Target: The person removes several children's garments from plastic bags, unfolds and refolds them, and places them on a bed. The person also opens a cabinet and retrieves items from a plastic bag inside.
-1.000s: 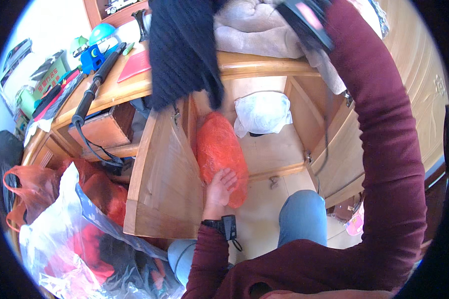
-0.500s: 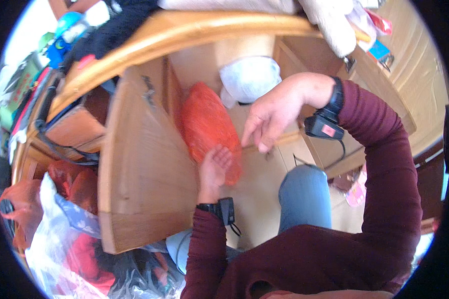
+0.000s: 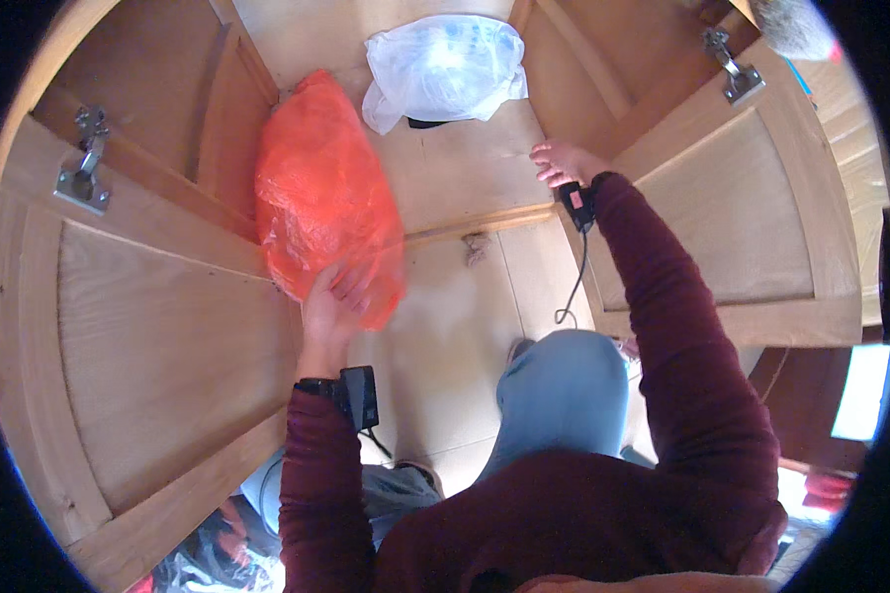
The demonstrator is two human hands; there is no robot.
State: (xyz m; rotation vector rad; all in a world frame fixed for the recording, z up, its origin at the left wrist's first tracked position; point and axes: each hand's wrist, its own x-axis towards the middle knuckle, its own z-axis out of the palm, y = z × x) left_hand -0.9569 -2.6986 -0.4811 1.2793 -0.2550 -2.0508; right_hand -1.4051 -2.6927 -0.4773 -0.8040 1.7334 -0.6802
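A bulging orange-red plastic bag [image 3: 326,188] leans out over the front edge of an open wooden cabinet, on its left side. My left hand [image 3: 332,301] lies against the bag's near end, fingers stretched out and slightly apart. What the bag contains cannot be made out. Farther in, on the cabinet floor [image 3: 455,193], rests a whitish translucent bag [image 3: 445,69] with something dark under its front edge. My right hand [image 3: 564,163] hovers by the right side of the cabinet opening, fingers loosely apart with nothing in them.
The left cabinet door [image 3: 168,356] and right cabinet door [image 3: 722,217] both stand open on metal hinges. A small brownish tuft [image 3: 476,247] lies on the tiles before the cabinet. My bent knee [image 3: 564,395] is close to the opening. Plastic bags [image 3: 218,549] sit at lower left.
My view has tipped down and closer to the cabinet. My right hand has moved away from the orange-red bag to the right side; my left hand stays at the bag's near end.
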